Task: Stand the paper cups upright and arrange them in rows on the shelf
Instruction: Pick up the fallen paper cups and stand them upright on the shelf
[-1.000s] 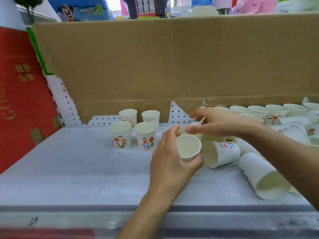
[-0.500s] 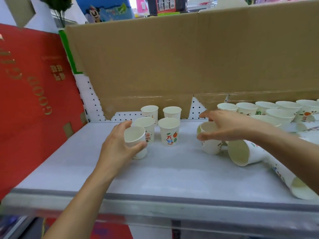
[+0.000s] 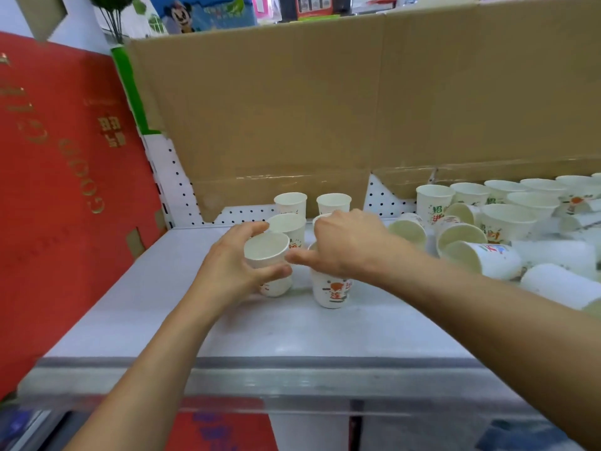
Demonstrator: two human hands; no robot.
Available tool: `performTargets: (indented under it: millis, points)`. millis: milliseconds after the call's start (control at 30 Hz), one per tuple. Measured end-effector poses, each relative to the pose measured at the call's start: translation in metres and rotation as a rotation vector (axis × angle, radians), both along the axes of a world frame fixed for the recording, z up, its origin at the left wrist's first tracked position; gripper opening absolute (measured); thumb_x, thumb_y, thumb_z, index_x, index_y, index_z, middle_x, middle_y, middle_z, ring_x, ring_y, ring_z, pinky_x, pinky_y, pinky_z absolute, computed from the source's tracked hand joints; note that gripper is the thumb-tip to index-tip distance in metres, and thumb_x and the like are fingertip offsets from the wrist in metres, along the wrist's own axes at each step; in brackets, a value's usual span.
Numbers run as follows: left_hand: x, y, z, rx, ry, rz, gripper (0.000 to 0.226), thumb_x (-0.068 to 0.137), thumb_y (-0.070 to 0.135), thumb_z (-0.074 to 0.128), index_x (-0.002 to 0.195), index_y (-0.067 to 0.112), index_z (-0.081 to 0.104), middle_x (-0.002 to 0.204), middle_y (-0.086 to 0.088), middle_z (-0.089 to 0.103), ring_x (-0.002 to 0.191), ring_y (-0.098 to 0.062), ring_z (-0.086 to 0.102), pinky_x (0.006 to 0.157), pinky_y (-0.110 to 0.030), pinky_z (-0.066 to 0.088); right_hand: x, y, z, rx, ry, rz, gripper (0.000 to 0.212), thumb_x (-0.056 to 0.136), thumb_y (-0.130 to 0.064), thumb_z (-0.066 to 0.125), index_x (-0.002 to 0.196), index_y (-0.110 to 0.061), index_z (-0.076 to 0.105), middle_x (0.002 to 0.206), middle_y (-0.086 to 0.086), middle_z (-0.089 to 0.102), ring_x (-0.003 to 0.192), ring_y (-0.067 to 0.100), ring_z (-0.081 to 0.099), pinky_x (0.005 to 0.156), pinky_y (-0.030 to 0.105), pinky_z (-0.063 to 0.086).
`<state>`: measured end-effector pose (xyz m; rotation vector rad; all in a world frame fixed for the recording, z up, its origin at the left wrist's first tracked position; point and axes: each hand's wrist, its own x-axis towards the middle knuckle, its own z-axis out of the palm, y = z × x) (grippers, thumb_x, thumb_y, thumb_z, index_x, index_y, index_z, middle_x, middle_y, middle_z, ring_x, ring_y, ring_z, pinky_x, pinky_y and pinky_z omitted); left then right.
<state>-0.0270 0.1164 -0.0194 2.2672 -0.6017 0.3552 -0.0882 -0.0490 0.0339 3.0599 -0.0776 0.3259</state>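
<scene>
My left hand (image 3: 234, 268) grips a white paper cup (image 3: 267, 252) around its side, upright on the grey shelf (image 3: 292, 333). Beside it on the right, my right hand (image 3: 348, 245) holds the rim of a second upright printed cup (image 3: 331, 291) from above. Right behind these stand upright cups in two rows: one (image 3: 287, 224) just behind the left cup, and two at the back (image 3: 290, 202), (image 3: 334, 203). Another is mostly hidden by my right hand. To the right, several cups lie tipped over (image 3: 481, 258), with more upright ones (image 3: 434, 203) behind them.
A brown cardboard sheet (image 3: 325, 109) covers the pegboard back wall. A red panel (image 3: 65, 190) closes the shelf's left side. A clear strip (image 3: 292, 398) runs along the shelf's front edge. Bare shelf surface lies left and in front of the cups.
My left hand carried its cup leftward and set it in front of the standing group. My right hand brought another cup over from the pile and placed it beside the first.
</scene>
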Motion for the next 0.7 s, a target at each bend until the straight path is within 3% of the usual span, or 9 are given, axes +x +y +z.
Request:
performTargets:
  millis: [67, 133, 200, 267, 433, 567, 700]
  points:
    - [0.000, 0.004, 0.001, 0.007, 0.013, -0.025, 0.079, 0.062, 0.038, 0.087, 0.132, 0.024, 0.053, 0.132, 0.011, 0.052, 0.119, -0.006, 0.048, 0.096, -0.025, 0.039, -0.002, -0.005, 0.002, 0.022, 0.017, -0.019, 0.062, 0.084, -0.077, 0.034, 0.084, -0.018, 0.053, 0.089, 0.004, 0.056, 0.080, 0.024, 0.050, 0.060, 0.032, 0.035]
    - [0.002, 0.007, 0.001, -0.010, 0.014, -0.043, 0.079, 0.062, 0.040, 0.087, 0.133, 0.025, 0.053, 0.132, 0.012, 0.052, 0.117, -0.006, 0.049, 0.093, -0.024, 0.040, -0.008, -0.013, 0.007, 0.088, 0.053, 0.006, 0.068, 0.080, -0.081, 0.033, 0.100, -0.021, 0.059, 0.109, 0.003, 0.063, 0.095, 0.024, 0.056, 0.071, 0.035, 0.043]
    - [0.004, 0.010, 0.000, -0.038, 0.029, -0.060, 0.074, 0.065, 0.038, 0.086, 0.131, 0.026, 0.054, 0.129, 0.013, 0.054, 0.114, -0.005, 0.050, 0.087, -0.021, 0.039, -0.017, -0.018, 0.011, 0.196, 0.138, 0.069, 0.071, 0.079, -0.079, 0.041, 0.129, -0.030, 0.051, 0.133, -0.002, 0.055, 0.117, 0.022, 0.053, 0.089, 0.038, 0.045]
    - [0.006, 0.012, 0.000, -0.046, 0.045, -0.075, 0.067, 0.069, 0.035, 0.084, 0.129, 0.027, 0.055, 0.126, 0.013, 0.056, 0.113, -0.004, 0.051, 0.085, -0.020, 0.037, -0.021, -0.018, 0.011, 0.244, 0.184, 0.124, 0.073, 0.080, -0.071, 0.052, 0.141, -0.031, 0.041, 0.143, -0.005, 0.047, 0.126, 0.018, 0.047, 0.096, 0.036, 0.042]
    - [0.009, 0.017, 0.002, 0.011, 0.044, -0.070, 0.064, 0.068, 0.036, 0.083, 0.126, 0.029, 0.056, 0.120, 0.013, 0.058, 0.107, -0.007, 0.054, 0.082, -0.024, 0.040, -0.015, -0.011, -0.008, 0.180, 0.015, 0.096, 0.071, 0.080, -0.071, 0.052, 0.132, -0.024, 0.047, 0.131, 0.001, 0.055, 0.116, 0.022, 0.053, 0.089, 0.039, 0.047]
    - [-0.002, 0.009, 0.009, 0.111, 0.017, 0.054, 0.079, 0.054, 0.068, 0.072, 0.123, 0.032, 0.056, 0.112, 0.009, 0.054, 0.100, -0.011, 0.053, 0.080, -0.029, 0.042, -0.025, -0.025, -0.008, 0.198, -0.023, 0.093, 0.079, 0.079, -0.080, 0.037, 0.138, -0.027, 0.041, 0.134, 0.000, 0.052, 0.117, 0.023, 0.053, 0.087, 0.039, 0.044]
    - [-0.015, 0.011, 0.025, 0.213, -0.014, 0.148, 0.105, 0.039, 0.095, 0.054, 0.126, 0.037, 0.052, 0.120, 0.008, 0.050, 0.110, -0.015, 0.050, 0.096, -0.046, 0.043, -0.026, -0.090, 0.016, 0.266, -0.115, 0.087, 0.049, 0.092, -0.058, 0.046, 0.133, -0.031, 0.049, 0.128, -0.006, 0.057, 0.110, 0.017, 0.056, 0.089, 0.034, 0.045]
